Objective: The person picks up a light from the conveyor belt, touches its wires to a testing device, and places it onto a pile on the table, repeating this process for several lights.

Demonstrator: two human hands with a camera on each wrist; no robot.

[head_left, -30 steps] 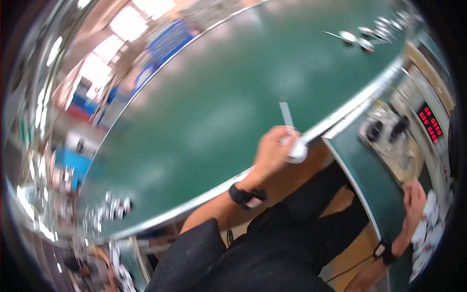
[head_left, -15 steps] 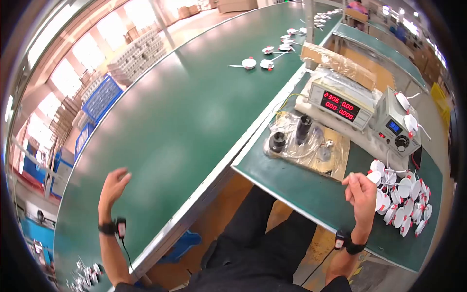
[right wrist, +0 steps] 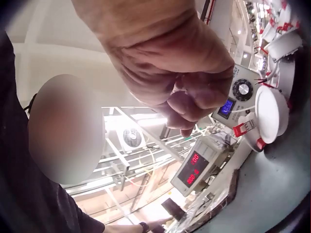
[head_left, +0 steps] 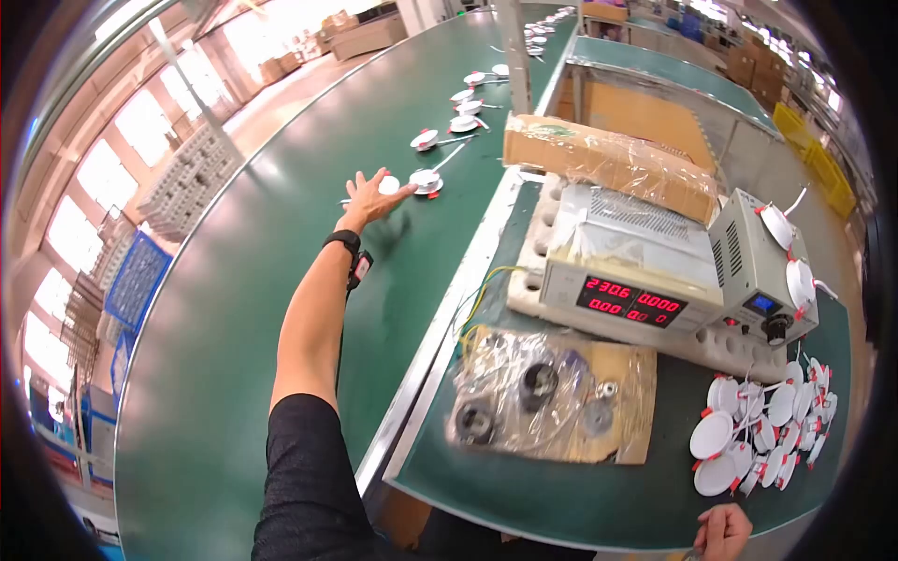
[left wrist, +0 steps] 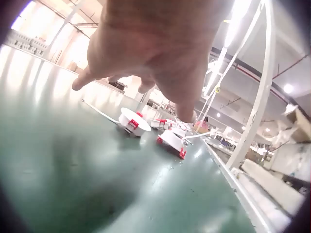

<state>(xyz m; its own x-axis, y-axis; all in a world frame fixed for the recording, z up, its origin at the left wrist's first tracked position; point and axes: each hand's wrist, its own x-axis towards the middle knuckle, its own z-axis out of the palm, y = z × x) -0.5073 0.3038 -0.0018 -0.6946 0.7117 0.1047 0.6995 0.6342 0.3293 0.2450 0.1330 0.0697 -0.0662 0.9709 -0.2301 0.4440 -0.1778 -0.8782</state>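
Note:
Fingers spread, my left hand [head_left: 371, 201] reaches over the green belt [head_left: 281, 309], right at a white round downlight [head_left: 388, 184] that it partly hides. A second downlight [head_left: 425, 182] with red clips and a white lead lies by the thumb. In the left wrist view, two downlights, one tilted on its lead side [left wrist: 136, 121] and one nearer the belt's edge [left wrist: 172, 141], lie beyond the hand, its fingers not closed round either. My right hand [head_left: 723, 533] is at the bench's front edge, fingers loosely curled and holding nothing, below a heap of downlights [head_left: 767, 421].
More downlights [head_left: 465, 123] trail along the belt's far part. On the bench stand a power meter [head_left: 636, 290] with red digits, a grey regulator box [head_left: 762, 271] and a film-wrapped board [head_left: 561, 397] with black sockets. A metal rail [head_left: 430, 346] runs between belt and bench.
A second ago my left hand held a downlight at the belt's edge; half a second ago it was empty over the belt. Now it has reached forward to the downlights. The head view has shifted.

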